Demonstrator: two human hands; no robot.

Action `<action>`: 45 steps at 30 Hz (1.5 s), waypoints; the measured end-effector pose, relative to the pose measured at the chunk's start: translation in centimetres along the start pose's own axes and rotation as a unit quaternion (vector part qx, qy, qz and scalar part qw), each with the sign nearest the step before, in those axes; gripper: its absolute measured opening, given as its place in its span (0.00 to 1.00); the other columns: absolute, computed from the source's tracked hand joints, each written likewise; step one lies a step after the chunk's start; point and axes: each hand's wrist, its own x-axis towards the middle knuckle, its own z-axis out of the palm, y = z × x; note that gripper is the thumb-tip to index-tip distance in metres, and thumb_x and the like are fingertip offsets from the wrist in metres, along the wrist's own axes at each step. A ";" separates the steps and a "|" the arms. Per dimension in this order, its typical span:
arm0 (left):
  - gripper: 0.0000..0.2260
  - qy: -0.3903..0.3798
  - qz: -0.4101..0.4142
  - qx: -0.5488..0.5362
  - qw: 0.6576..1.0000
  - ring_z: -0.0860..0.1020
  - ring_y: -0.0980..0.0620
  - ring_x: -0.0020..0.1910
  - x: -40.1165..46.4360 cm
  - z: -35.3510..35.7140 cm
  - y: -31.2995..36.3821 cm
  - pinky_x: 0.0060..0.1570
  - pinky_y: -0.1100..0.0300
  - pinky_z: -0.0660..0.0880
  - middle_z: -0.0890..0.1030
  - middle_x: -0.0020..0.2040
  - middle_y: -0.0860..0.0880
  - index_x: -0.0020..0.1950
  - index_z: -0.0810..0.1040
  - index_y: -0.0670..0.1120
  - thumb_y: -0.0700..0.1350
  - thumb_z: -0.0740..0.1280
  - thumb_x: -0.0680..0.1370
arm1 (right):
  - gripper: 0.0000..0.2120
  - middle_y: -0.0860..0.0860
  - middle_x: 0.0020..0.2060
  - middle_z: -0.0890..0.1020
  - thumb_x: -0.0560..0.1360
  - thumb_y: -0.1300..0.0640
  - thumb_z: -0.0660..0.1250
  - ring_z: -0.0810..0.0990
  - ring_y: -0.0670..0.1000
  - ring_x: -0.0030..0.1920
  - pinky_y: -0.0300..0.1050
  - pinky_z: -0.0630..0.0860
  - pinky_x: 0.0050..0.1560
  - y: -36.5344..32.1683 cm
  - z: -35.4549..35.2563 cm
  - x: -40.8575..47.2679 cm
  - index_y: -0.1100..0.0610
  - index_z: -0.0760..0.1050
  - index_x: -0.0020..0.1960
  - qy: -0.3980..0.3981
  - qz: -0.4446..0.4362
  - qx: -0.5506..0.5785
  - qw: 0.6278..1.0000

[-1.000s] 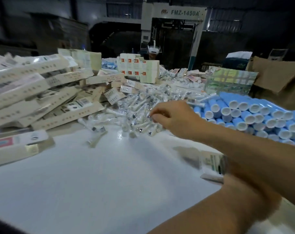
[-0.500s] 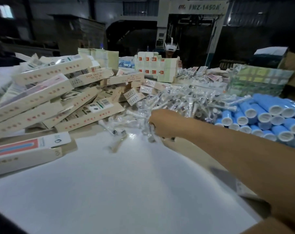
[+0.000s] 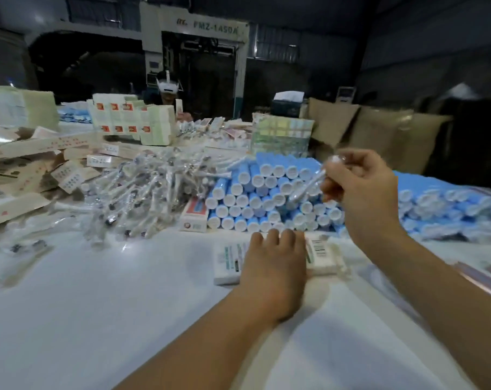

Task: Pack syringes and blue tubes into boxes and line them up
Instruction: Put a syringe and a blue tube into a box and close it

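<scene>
My right hand [image 3: 359,187] is raised above the blue tubes and pinches a wrapped syringe [image 3: 309,187] that slants down to the left. My left hand [image 3: 272,266] lies on a white box [image 3: 227,263] flat on the table, fingers over its top; whether they curl round the far edge is hidden. A heap of wrapped syringes [image 3: 143,192] fills the middle left. Stacked blue tubes [image 3: 261,198] with white caps lie behind the box and run off to the right.
Loose flat cartons [image 3: 27,170] pile up at the left. A red and white box [image 3: 195,215] lies between the syringes and the tubes. Stacked cartons [image 3: 132,122] and a person with a headset [image 3: 168,88] are at the far side. The near table [image 3: 98,305] is white.
My right hand has left the syringe heap and lifted to the right with one syringe. The view has swung right, and my left hand with the box is now in the middle.
</scene>
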 end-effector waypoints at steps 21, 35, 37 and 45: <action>0.28 0.056 -0.059 0.019 0.996 0.67 0.47 0.62 0.5 0.6 0.4 0.59 0.52 0.63 0.68 0.66 0.49 0.73 0.54 0.47 0.62 0.52 0.79 | 0.09 0.51 0.36 0.84 0.75 0.52 0.69 0.84 0.55 0.41 0.53 0.81 0.45 6.9 -3.5 -4.2 0.51 0.78 0.36 0.098 0.229 -0.093 0.964; 0.29 0.064 -0.134 0.026 0.989 0.65 0.45 0.65 0.3 0.3 -1.1 0.58 0.51 0.62 0.66 0.68 0.47 0.74 0.54 0.45 0.61 0.52 0.80 | 0.13 0.46 0.25 0.77 0.75 0.58 0.67 0.73 0.43 0.28 0.39 0.69 0.31 5.9 -3.4 -5.7 0.54 0.79 0.32 0.017 0.137 -0.162 0.977; 0.28 0.063 -0.130 0.024 0.989 0.65 0.45 0.65 0.3 0.4 -1.0 0.59 0.51 0.62 0.65 0.69 0.47 0.74 0.53 0.45 0.61 0.52 0.80 | 0.15 0.45 0.23 0.78 0.75 0.60 0.67 0.71 0.41 0.24 0.35 0.70 0.27 5.7 -3.2 -5.8 0.50 0.79 0.31 0.000 0.140 -0.142 0.980; 0.29 0.063 -0.097 0.028 0.993 0.66 0.45 0.64 0.2 0.8 -0.5 0.60 0.50 0.62 0.66 0.67 0.47 0.75 0.52 0.45 0.61 0.53 0.80 | 0.15 0.47 0.27 0.76 0.75 0.64 0.67 0.72 0.45 0.28 0.42 0.71 0.33 6.3 -3.0 -5.8 0.57 0.77 0.61 -0.039 0.179 -0.107 0.977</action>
